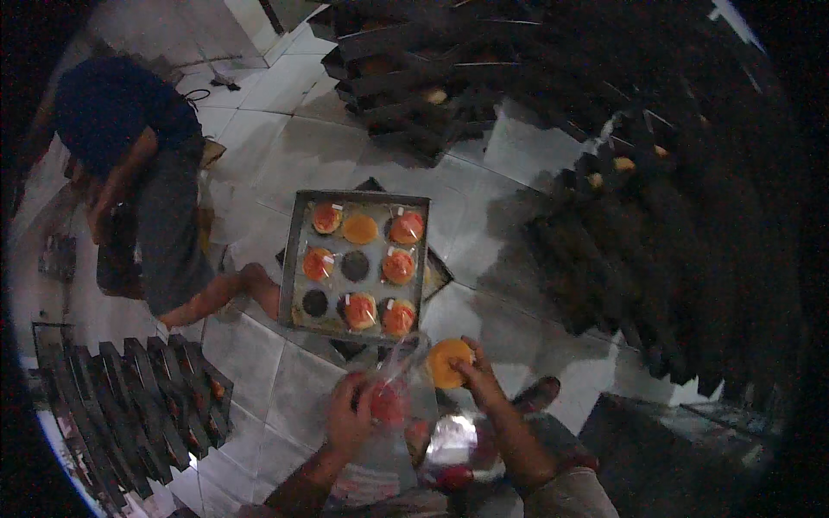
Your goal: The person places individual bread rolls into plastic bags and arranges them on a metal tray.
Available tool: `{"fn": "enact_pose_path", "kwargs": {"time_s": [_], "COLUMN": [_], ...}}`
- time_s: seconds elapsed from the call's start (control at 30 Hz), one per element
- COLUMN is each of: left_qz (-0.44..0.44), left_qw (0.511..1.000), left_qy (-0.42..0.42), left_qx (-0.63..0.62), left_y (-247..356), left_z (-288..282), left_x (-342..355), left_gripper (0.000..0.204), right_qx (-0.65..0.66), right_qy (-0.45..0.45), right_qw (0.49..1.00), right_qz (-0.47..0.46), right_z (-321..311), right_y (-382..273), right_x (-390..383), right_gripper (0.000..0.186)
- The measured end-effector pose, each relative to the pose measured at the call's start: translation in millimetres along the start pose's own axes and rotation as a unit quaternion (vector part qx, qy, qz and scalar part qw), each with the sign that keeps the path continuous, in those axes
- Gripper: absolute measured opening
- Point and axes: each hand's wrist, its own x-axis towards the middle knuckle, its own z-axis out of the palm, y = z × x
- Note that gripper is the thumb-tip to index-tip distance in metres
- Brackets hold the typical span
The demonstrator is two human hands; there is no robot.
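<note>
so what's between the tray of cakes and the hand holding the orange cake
In the head view, only bare floor tile separates the tray from the right hand holding the orange cake; the clear bag sits just left.

A round, flat, orange-yellow baked bun [449, 362] sits tilted in the fingers of the right hand [477, 377], just below the near edge of the metal baking tray [298, 250]. Beside it, a thin clear plastic bag [399, 380] with red print is gripped by the left hand [350, 417], its crumpled mouth standing upward toward the bun.
</note>
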Motion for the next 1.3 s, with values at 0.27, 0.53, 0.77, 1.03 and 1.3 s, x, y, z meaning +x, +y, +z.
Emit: {"fn": "enact_pose_path", "kwargs": {"time_s": [0.27,0.53,0.77,1.03,1.3], "left_qz": [0.046,0.148,-0.066,-0.050,-0.063], "left_qw": [0.960,0.887,0.757,0.750,0.768], "left_qy": [-0.213,-0.397,-0.460,-0.454,-0.373], "left_qx": [-0.176,-0.185,-0.459,-0.479,-0.516], "left_y": [27,91,97,119,129], "left_z": [-7,-9,-15,-22,-32], "left_x": [-41,-94,-137,-154,-157], "left_gripper": [0.026,0.031,0.053,0.052,0.046], "right_qx": [0.311,-0.028,-0.318,-0.223,-0.102], "right_qy": [-0.043,0.044,0.045,0.047,0.061], "right_qw": [0.924,0.907,0.788,0.785,0.872], "right_qz": [-0.219,-0.417,-0.526,-0.575,-0.476], "right_z": [-35,17,16,13,28], "right_y": [-39,-62,-45,-32,-28], "right_x": [-164,-269,-318,-328,-342], "right_gripper": [0.060,0.058,0.022,0.008,0.010]}}
